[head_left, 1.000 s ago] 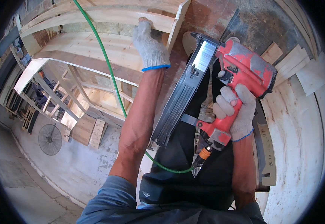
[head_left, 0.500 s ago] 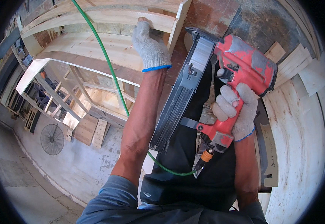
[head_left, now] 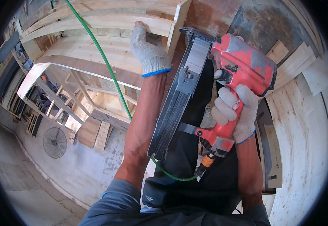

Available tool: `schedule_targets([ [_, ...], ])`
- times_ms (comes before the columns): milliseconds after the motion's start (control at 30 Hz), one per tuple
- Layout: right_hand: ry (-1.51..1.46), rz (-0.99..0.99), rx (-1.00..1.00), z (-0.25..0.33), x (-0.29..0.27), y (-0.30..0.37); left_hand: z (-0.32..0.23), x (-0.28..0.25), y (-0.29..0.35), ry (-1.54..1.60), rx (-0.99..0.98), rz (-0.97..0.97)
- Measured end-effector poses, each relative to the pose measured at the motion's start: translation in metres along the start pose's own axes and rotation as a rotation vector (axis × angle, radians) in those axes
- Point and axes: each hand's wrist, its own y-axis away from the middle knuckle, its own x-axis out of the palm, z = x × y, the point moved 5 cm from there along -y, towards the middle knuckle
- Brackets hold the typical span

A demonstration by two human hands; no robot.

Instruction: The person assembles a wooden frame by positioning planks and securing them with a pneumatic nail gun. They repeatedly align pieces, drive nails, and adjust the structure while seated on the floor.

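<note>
In my right hand (head_left: 243,109), gloved in pale knit, is the grip of a red and grey pneumatic nail gun (head_left: 243,62). Its long dark magazine (head_left: 175,109) slants across in front of my legs, and its nose lies close to the right end board (head_left: 178,26) of a wooden frame. My left hand (head_left: 149,52), in a matching glove with a blue cuff, is closed at a curved wooden slat (head_left: 107,22) of that frame. The bare thumb tip rests on the slat; the other fingers are mostly hidden. A green air hose (head_left: 105,60) joins the gun at an orange fitting (head_left: 208,161).
Left of my forearm stands an open wooden framework (head_left: 79,90). Beyond it are a round fan grille (head_left: 54,142), plywood offcuts (head_left: 90,132) and stacked timber (head_left: 13,79). Large pale plywood sheets (head_left: 296,143) lie on the right. The hose crosses over the frame and my left forearm.
The nail gun has shifted slightly left with my right hand, its nose nearer the frame's end board. My left hand stays at the slat.
</note>
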Motion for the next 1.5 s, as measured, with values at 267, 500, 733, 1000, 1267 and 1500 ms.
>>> schedule_targets([
  [267,-0.011,-0.055,-0.056,0.0,0.001,0.0,-0.011,0.0,0.005,-0.196,0.108,0.09],
  [500,0.078,-0.056,0.045,-0.002,0.002,-0.004,-0.004,-0.001,0.005,-0.063,0.022,0.014],
  [733,-0.043,0.012,-0.005,-0.007,0.0,-0.004,-0.004,-0.004,0.001,-0.014,-0.044,0.098],
  [1000,-0.087,-0.027,-0.006,-0.007,-0.009,-0.004,-0.081,-0.036,-0.01,-0.411,0.355,0.061],
  [1267,-0.141,-0.045,0.025,-0.014,-0.01,-0.005,-0.137,0.064,-0.058,-0.801,0.803,0.488],
  [1500,-0.116,0.014,0.007,-0.012,-0.012,-0.004,-0.108,0.12,-0.084,-1.426,0.97,0.633],
])
